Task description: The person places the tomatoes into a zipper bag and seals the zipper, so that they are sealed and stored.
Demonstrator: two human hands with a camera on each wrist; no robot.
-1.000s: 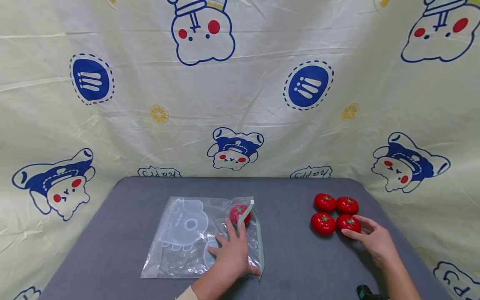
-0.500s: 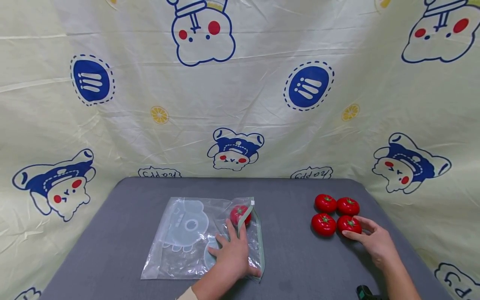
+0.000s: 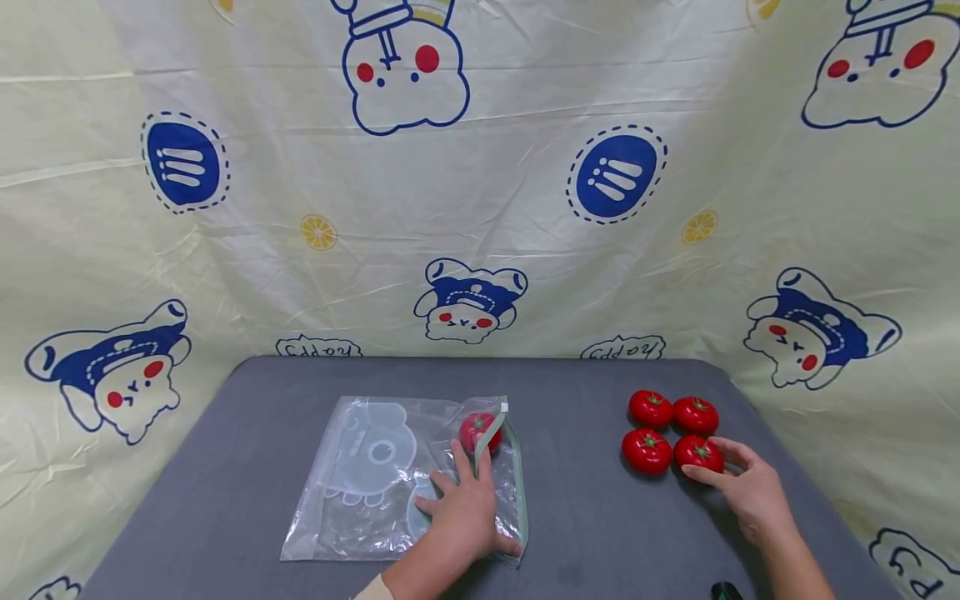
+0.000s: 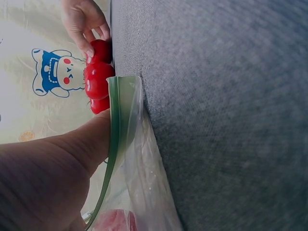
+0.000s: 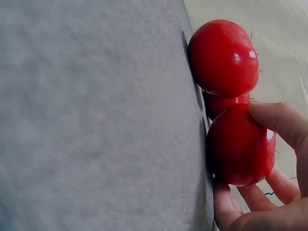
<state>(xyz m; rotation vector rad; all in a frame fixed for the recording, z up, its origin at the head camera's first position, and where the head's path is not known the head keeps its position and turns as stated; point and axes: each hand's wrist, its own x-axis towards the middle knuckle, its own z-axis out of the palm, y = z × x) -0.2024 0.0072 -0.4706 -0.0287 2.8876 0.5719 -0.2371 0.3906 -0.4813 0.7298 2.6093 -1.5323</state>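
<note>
My left hand (image 3: 467,515) rests with spread fingers on a clear zip bag (image 3: 322,521) near its green-edged right side. A red tomato (image 3: 474,428) lies inside the bag, beyond my fingertips. In the left wrist view the bag's green zip edge (image 4: 114,127) stands raised beside my hand. At the right of the table, my right hand (image 3: 756,493) grips a tomato (image 5: 240,147) between thumb and fingers. That tomato is still low at the table surface, close to the other tomatoes (image 3: 647,452) grouped with it.
A grey cloth covers the table (image 3: 577,500). Behind it hangs a pale curtain (image 3: 375,192) with cartoon prints. A small dark object (image 3: 725,591) shows at the bottom edge near my right forearm.
</note>
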